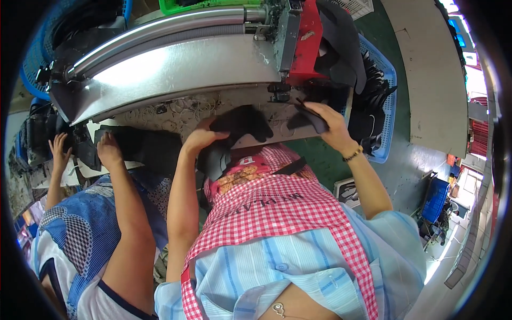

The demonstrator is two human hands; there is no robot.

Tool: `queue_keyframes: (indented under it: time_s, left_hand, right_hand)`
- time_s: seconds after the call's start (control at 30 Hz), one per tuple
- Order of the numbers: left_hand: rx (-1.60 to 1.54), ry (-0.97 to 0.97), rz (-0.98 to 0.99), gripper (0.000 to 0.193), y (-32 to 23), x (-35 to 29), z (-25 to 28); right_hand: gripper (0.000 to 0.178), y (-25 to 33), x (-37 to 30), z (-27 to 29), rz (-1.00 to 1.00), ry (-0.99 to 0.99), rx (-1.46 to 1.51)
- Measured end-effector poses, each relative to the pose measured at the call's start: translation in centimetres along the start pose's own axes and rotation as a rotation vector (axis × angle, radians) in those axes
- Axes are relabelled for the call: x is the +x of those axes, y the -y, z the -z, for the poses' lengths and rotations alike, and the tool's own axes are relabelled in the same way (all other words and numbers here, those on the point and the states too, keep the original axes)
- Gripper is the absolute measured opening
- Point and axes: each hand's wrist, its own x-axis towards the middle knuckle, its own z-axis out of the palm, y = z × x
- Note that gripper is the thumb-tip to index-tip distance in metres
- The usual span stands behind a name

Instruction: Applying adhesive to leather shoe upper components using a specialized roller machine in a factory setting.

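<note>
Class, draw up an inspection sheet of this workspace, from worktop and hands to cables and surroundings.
Surface: pale worktop, partly covered.
Pieces: larger dark piece at left, smaller dark piece at right.
Clutter: loop-shaped scraps strewn on the worktop.
Grip: left hand holds the larger piece; right hand the smaller.
Cables: none clearly seen.
Surroundings: silver machine panel beyond the hands, blue basket of dark material at right, co-worker's hand at left.
</note>
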Motion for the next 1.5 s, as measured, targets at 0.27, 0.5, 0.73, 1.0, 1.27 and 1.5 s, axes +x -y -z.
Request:
queue_keyframes:
  time_s: [0.27, 0.5, 0.73, 1.0, 1.27, 1.5]
  left_hand:
    - [-0.615, 0.292, 0.039, 0.044, -4.6, -4.2, 1.5]
    - [-0.774, 0.285, 0.039, 0.044, -1.9, -5.3, 2.8]
    - [-1.003, 0.498, -0.109, 0.037, -2.5, -3.2, 2.7]
    - [-0.998, 0.388, -0.223, 0.062, -4.5, -8.6, 2.4]
    - [-0.663, 0.551, -0.23, 0.055, -11.5, -7.8, 3.1]
    - [0.288, 0.084, -0.171, 0.062, -1.4, 0.2, 0.9]
  right_hand:
    - [0.053, 6.2, 1.4, 4.1, -0.475, -0.236, 0.978]
    - [0.041, 8.6, 9.5, 0.8, -0.097, 0.032, 1.319]
    - [0.05, 11.8, 17.0, -5.2, 0.314, 1.039, 1.368]
    - [0.033, 10.8, 17.9, -4.5, 0.443, 1.018, 1.146]
    - [0.069, 4.9, 5.0, -4.4, -0.775, 0.438, 2.153]
    - [0.041, -0.7, 2.0, -0.5, -0.668, 0.355, 1.287]
